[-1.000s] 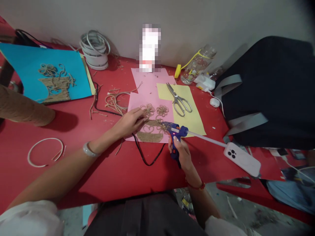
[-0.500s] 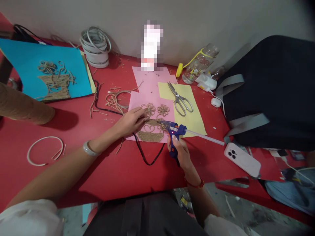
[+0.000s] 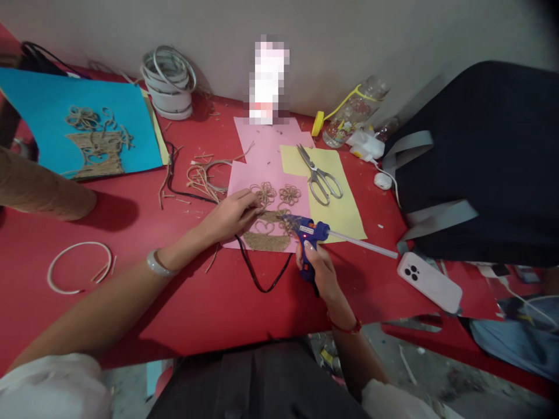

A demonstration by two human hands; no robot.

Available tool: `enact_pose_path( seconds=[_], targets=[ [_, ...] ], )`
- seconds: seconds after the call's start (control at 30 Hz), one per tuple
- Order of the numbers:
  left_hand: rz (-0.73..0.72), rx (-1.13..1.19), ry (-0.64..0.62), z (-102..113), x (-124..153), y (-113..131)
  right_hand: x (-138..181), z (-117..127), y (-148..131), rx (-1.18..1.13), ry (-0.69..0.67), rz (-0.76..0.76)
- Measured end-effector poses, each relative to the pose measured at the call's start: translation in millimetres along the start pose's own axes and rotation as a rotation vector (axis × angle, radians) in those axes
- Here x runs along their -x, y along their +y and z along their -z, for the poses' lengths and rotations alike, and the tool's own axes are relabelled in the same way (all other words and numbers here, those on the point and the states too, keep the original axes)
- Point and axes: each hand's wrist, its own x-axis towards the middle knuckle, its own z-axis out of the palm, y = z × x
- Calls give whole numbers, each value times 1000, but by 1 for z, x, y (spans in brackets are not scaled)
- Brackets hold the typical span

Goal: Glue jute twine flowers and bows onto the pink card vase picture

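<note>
My left hand (image 3: 231, 215) lies flat on the pink paper sheet (image 3: 248, 177), its fingertips against the jute twine work (image 3: 273, 217). It holds nothing that I can see. Two jute flowers (image 3: 276, 194) sit just above those fingers, and a jute patch (image 3: 266, 241) lies below them. My right hand (image 3: 318, 269) grips a blue hot glue gun (image 3: 309, 233) by its handle, with the nozzle over the jute. A long glue stick (image 3: 362, 244) projects from the gun's back. Steel scissors (image 3: 318, 180) rest on the yellow paper (image 3: 340, 212).
A red table (image 3: 196, 302) bears everything. A blue card with a jute design (image 3: 43, 116) lies at left, near a brown roll (image 3: 39, 189). A white phone (image 3: 430, 282), black bag (image 3: 476, 163), plastic bottle (image 3: 356, 113), black cord (image 3: 257, 279) and white tubing coil (image 3: 168, 84) surround the work.
The glue gun and my right hand have shifted slightly left, with the nozzle closer over the jute. My left hand has barely moved.
</note>
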Motion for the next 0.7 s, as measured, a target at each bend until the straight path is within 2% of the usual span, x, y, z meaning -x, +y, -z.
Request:
enact_pose_path(
  seconds=[0.7],
  targets=[
    [-6,28,-8,1,-1,1,8,5,1,4,-27,-3]
  ],
)
